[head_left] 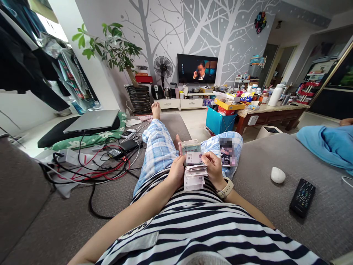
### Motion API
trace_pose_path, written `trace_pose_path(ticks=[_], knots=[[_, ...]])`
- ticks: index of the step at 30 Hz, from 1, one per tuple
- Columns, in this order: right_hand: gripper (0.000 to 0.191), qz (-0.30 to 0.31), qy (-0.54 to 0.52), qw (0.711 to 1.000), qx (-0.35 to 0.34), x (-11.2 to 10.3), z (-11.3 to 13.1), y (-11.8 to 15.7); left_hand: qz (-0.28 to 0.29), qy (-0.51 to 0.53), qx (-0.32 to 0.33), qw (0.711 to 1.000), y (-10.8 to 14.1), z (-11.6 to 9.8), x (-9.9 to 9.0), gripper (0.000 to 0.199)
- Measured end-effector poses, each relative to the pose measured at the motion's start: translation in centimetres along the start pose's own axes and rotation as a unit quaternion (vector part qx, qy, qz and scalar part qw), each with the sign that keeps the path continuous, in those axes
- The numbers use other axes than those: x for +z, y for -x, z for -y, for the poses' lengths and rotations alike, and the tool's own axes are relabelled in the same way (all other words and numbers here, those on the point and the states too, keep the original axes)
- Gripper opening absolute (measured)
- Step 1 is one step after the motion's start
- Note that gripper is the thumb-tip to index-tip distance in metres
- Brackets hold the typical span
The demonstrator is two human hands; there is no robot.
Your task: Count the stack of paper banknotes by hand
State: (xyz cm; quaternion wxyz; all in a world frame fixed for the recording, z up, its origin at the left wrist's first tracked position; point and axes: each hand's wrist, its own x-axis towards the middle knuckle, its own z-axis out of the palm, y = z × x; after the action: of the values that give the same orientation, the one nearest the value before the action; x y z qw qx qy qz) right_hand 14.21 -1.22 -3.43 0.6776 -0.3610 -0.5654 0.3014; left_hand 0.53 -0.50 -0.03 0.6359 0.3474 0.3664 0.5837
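Note:
A stack of banknotes is held over my lap between both hands. Some notes stand up at the far side, one greenish and others pinkish, while several folded ones fan down toward my striped shirt. My left hand is closed on the stack's left edge. At the right edge, my right hand pinches a note between thumb and fingers; a pale watch band circles that wrist. A phone with a lit screen rests on my right thigh, just beyond the right hand.
On the sofa to the right lie a white mouse, a black remote control and a blue cloth. Tangled cables and a laptop are at the left. A cluttered wooden table and a television stand ahead.

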Motion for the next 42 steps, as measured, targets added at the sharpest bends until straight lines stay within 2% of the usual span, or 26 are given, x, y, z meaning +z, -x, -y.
trace_pose_path(ticks=[8,14,19,26,37,42], knots=[[0.041,0.010,-0.011,1.000,-0.021,0.1,0.7,0.2,0.015,0.042,-0.021,0.999,-0.5,0.5,-0.3,0.019],[0.029,-0.007,-0.023,1.000,0.014,0.3,0.5,0.1,0.039,0.043,-0.023,0.998,-0.4,0.5,-0.3,0.019],[0.031,-0.031,-0.025,0.998,0.057,0.4,-0.1,-0.2,0.063,0.034,-0.023,0.997,-0.4,0.6,-0.6,0.027],[0.028,-0.054,-0.033,0.996,0.066,0.3,-1.0,-0.5,0.081,0.026,-0.015,0.996,-0.4,0.7,-0.6,0.033],[0.031,-0.041,0.017,0.998,0.044,0.0,-1.0,-0.4,0.073,0.026,-0.019,0.997,-0.4,0.7,-0.6,0.034],[0.030,-0.047,0.010,0.998,0.030,0.0,-0.8,-0.3,0.042,0.029,-0.021,0.998,-0.7,0.7,-0.6,0.026]])
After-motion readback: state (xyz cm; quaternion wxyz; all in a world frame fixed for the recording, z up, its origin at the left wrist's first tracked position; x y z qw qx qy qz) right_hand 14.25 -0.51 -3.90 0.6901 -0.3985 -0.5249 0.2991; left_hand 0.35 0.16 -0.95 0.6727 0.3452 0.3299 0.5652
